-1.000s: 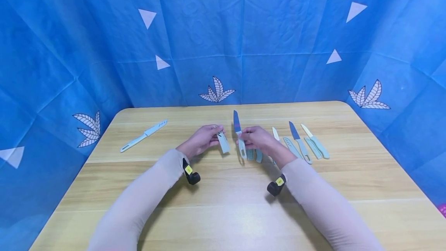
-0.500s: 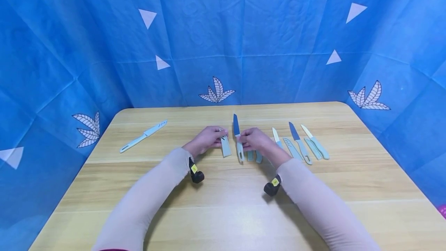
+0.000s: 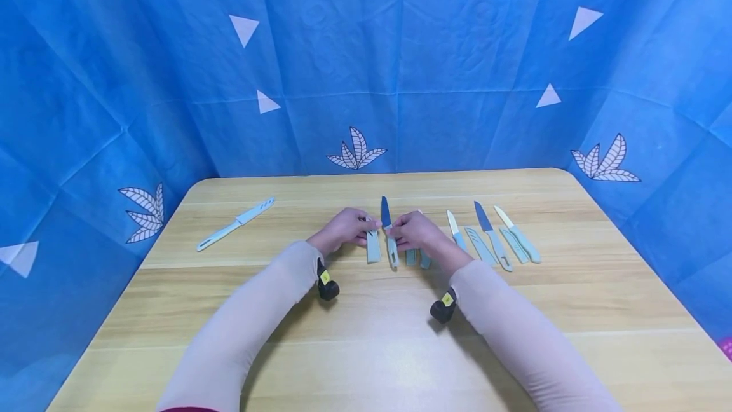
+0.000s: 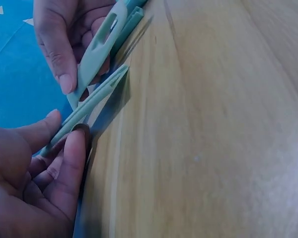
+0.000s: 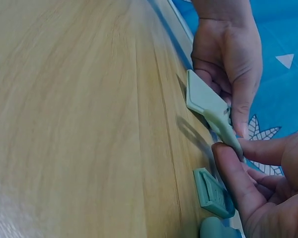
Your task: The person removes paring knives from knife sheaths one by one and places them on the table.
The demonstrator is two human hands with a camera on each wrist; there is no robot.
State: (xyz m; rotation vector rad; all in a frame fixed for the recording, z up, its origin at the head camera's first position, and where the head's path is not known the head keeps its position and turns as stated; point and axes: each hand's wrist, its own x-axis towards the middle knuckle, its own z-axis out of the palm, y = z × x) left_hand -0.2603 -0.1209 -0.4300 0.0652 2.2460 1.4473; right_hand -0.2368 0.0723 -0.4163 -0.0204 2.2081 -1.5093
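Note:
My left hand [image 3: 345, 227] pinches a pale green blade sheath [image 3: 373, 249] between thumb and fingers, its wide mouth end toward me. Beside it, my right hand [image 3: 419, 231] holds a knife [image 3: 392, 250] by the handle near the blade, the dark blade pointing away toward the curtain. In the left wrist view the sheath [image 4: 92, 104] is seen edge-on, just below the knife handle [image 4: 94, 59]. The right wrist view has the handle [image 5: 219, 126] overlapping the sheath [image 5: 203, 91]. Both things are held close over the table, and the blade is hidden in the wrist views.
Partly behind my right hand lie another sheath [image 3: 410, 257] and a knife handle [image 3: 425, 259]. Further right are a light-bladed knife [image 3: 455, 229], a sheath [image 3: 480, 245], a dark-bladed knife [image 3: 495, 243] and more. A sheathed knife [image 3: 236, 224] lies at the left.
My left hand has moved right, bringing the sheath closer to the knife and turning it straighter. My right hand has lowered the knife slightly, its tip now nearer to me.

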